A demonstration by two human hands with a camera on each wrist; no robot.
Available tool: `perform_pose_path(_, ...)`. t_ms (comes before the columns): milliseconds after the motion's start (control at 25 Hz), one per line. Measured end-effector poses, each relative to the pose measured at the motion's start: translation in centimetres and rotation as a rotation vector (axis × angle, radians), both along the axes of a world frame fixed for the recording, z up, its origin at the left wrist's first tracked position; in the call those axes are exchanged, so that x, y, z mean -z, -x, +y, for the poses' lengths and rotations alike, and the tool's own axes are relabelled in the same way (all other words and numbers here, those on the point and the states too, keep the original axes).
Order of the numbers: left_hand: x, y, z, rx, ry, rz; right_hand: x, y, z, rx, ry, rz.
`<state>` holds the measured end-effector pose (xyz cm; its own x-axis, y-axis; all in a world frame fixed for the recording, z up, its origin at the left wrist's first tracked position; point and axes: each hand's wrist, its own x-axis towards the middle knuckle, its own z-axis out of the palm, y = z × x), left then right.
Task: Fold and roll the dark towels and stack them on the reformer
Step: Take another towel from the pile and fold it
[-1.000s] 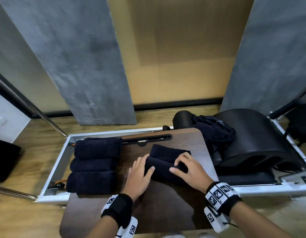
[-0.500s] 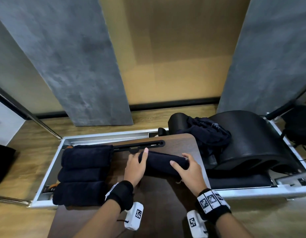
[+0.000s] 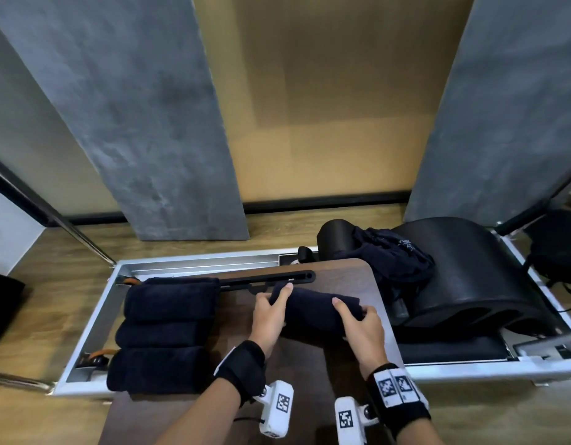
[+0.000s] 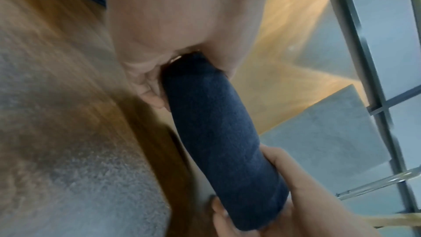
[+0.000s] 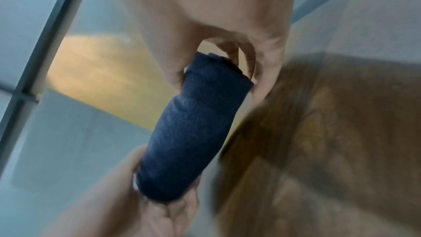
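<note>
The towel [image 3: 313, 308], half-rolled a second ago, is now a finished roll lifted off the board [image 3: 341, 274]. At nine o'clock, three rolls [image 3: 163, 332]; left hand [image 3: 269, 317] and right hand [image 3: 362, 329] curl fingers round its ends. Squeeze evenly so it lands without unrolling.

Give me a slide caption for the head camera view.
Both hands, left hand and right hand, grip a rolled dark towel beside three rolled towels.

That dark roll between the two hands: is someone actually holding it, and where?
Yes. The rolled dark towel is gripped at both ends: the left hand holds its left end, the right hand its right end.
</note>
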<state>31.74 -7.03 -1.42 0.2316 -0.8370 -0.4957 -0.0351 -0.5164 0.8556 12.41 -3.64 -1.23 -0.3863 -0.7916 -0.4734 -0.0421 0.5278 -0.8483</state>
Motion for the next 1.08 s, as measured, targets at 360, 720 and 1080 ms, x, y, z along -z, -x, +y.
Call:
perform_pose_path(360, -6.6, -8.4, 4.9, -0.098, 0.439, -0.101, -5.3, -9.0, 3.1, 0.076, 0.326, -0.445)
perform_pose_path(720, -5.6, -26.3, 10.5, -0.354, 0.351, -0.296, -4.5, -27.1, 5.7, -0.197, 0.28, -0.302)
perform_pose_path(1080, -1.8, -28.3, 12.0, -0.175, 0.355, 0.027, -3.0, -31.5, 8.2, -0.167, 0.177, -0.105)
